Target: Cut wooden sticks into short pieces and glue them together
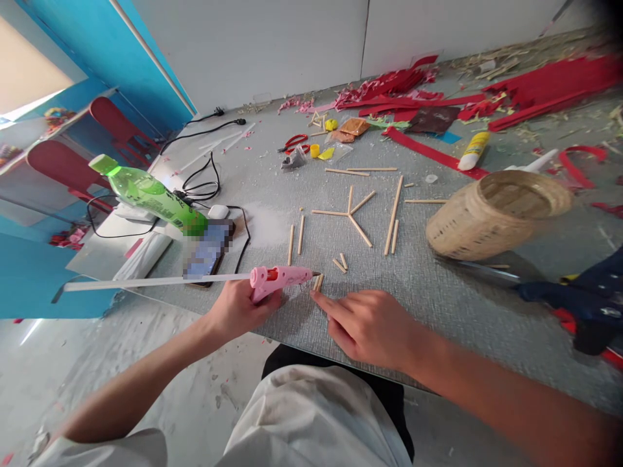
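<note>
My left hand (243,308) is wrapped round the handle of a pink glue gun (280,277), with a long white glue stick (160,283) out of its back. The gun's tip points right, just above short wooden pieces (318,283) near the table's front edge. My right hand (372,324) has its index fingertip at the lower end of these pieces; its other fingers are curled, and what they hold, if anything, is hidden. Beyond lie two small sticks (339,265) and a branching figure of joined sticks (350,213). Longer sticks (394,214) lie either side.
A green bottle (150,194) leans near a phone (209,253) and black cables (207,188) at left. At right stand a brown jar (481,220) and a dark blue tool (584,292). Red scissors (294,143), clay packets, a glue tube (473,150) and red strips lie behind.
</note>
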A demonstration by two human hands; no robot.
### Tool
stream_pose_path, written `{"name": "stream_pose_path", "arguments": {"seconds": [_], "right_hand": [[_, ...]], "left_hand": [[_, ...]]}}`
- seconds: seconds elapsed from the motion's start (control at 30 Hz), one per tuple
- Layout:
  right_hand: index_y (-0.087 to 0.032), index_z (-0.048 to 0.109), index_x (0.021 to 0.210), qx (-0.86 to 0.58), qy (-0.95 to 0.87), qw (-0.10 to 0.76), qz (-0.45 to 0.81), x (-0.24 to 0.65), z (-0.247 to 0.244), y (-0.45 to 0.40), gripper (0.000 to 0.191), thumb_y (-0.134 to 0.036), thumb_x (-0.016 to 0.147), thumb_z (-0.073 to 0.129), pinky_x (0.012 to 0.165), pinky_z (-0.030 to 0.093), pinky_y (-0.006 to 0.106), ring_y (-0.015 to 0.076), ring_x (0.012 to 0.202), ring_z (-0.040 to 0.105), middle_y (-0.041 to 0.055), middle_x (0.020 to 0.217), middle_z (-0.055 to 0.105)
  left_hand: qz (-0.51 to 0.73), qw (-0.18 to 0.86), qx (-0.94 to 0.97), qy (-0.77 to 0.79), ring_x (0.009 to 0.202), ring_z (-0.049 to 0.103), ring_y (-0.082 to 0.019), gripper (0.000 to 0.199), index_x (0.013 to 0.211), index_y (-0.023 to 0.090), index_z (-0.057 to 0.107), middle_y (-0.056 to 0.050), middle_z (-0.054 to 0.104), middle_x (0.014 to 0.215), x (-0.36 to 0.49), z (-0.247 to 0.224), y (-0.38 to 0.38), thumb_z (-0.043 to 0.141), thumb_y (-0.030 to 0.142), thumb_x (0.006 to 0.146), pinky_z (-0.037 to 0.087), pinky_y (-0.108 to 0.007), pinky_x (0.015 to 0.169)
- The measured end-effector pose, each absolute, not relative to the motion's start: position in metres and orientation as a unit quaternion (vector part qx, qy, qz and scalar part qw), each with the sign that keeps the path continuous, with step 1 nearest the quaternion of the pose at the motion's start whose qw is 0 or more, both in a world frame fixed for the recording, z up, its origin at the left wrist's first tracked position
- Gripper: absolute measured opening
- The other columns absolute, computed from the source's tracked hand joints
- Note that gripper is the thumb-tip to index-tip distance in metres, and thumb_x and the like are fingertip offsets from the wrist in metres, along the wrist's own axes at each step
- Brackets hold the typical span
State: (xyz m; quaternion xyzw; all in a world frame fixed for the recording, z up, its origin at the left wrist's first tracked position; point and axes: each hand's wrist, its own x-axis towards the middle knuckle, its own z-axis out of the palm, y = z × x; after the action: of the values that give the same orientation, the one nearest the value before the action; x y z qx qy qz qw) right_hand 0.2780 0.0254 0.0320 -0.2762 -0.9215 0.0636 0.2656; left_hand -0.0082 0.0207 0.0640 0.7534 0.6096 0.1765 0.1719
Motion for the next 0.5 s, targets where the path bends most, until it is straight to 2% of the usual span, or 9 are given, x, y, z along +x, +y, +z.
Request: {"name": "stream_pose_path", "arguments": {"seconds": [0.5], "right_hand": [[-0.008,0.066,0.136,-0.276,-0.920,0.268,0.072,0.2770,0.0342,0.0261,0.042,-0.015,0.099,0.047,0.057,0.033,0.036,0.0145,0.057,0.060,-0.0010,0.068,0.071]], "left_hand": [[0.184,0.152,0.761,0.603,0.046,0.039,-0.006,0.037,0.057,0.016,0.052,0.006,0.044,0.050,-0.0080,0.0647,0.0197,0.064,0.036,0.086,0.031,-0.017,0.045]]}}
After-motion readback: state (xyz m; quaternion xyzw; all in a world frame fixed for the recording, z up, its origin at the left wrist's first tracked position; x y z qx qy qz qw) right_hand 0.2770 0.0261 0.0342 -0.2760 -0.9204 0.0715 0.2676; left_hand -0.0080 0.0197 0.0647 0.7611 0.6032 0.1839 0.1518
